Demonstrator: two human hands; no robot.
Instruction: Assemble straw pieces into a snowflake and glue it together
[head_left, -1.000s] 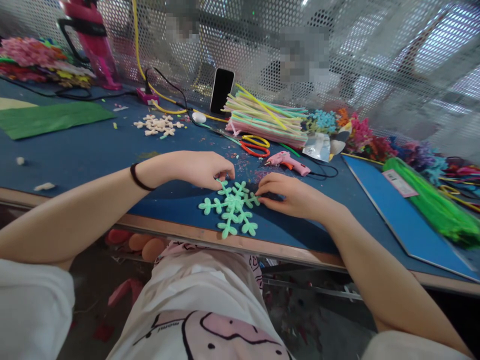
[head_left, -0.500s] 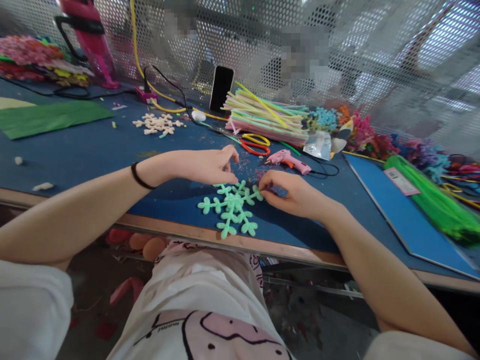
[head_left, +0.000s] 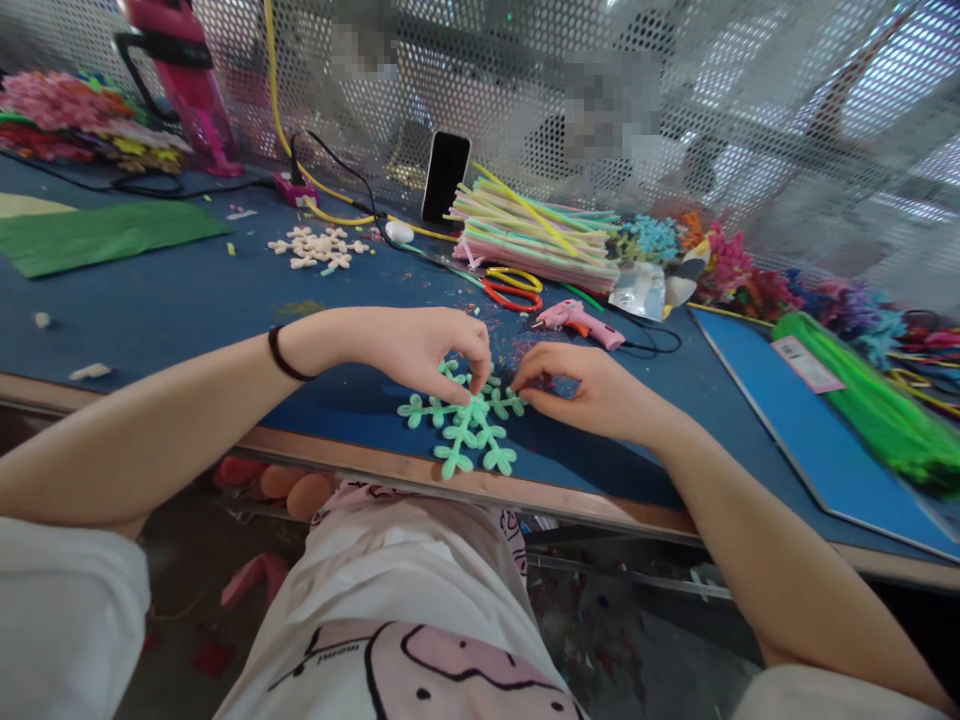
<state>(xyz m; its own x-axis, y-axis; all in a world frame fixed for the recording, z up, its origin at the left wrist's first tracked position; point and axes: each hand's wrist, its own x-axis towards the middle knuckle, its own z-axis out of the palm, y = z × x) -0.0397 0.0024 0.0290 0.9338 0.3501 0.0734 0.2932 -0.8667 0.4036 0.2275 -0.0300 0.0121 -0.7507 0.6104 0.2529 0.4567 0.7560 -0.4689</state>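
From my station I see a fuzzy, matt snowflake (head_left: 474, 420) on a smooth, matt counter (head_left: 157, 310) with a wooden edge (head_left: 360, 463). I make out smooth plastic on the glue gun (head_left: 589, 324), a shiny, crinkled, foil-like packet (head_left: 637, 293) and a perforated metal screen (head_left: 499, 85).

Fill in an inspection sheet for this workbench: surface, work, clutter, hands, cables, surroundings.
Surface: blue tabletop with a wooden front edge; small scraps scattered on it.
Work: mint-green fuzzy snowflake, lying near the front edge, partly covered by fingers.
Clutter: scissors with red and yellow handles, pink plastic glue gun, white fuzzy snowflake, bundle of pastel fuzzy sticks.
Hands: left hand has fingertips at the green snowflake's centre; right hand at its right-hand arm. Grip unclear for both.
Cables: yellow cable rising at the back; black cord at the glue gun.
Surroundings: grey perforated screen behind the bench.
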